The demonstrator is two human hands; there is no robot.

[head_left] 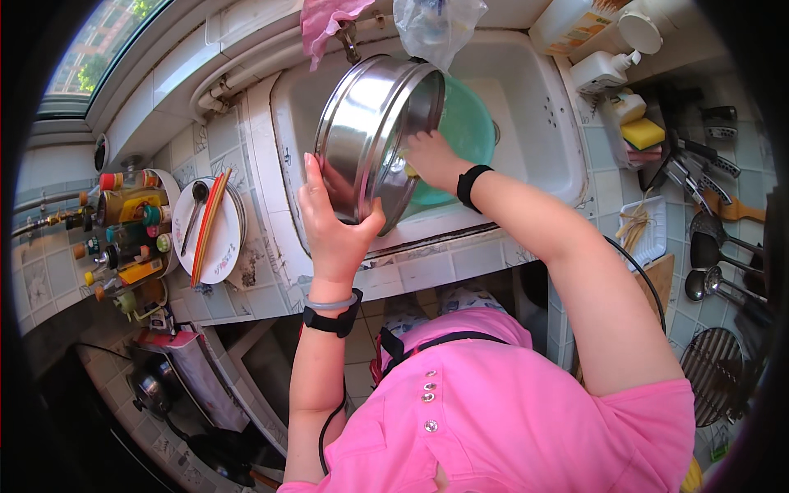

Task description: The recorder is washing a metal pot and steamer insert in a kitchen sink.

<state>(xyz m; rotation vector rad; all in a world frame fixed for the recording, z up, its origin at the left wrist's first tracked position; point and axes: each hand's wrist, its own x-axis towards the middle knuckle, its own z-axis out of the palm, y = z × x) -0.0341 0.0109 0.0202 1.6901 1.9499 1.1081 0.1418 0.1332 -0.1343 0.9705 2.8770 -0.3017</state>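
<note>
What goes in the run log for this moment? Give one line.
left hand: grips steel pot, tilted over sink | right hand: inside pot with yellow sponge | green basin behind pot

Head-worn fisheye view, steeply downward, close over the sink (526,123), edges perhaps warped.

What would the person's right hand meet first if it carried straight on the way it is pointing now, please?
Most likely the inside of the steel pan. The right hand reaches leftward into its open side, which the left hand holds tilted over the sink. Its fingertips are hidden behind the rim, so contact cannot be confirmed.
</note>
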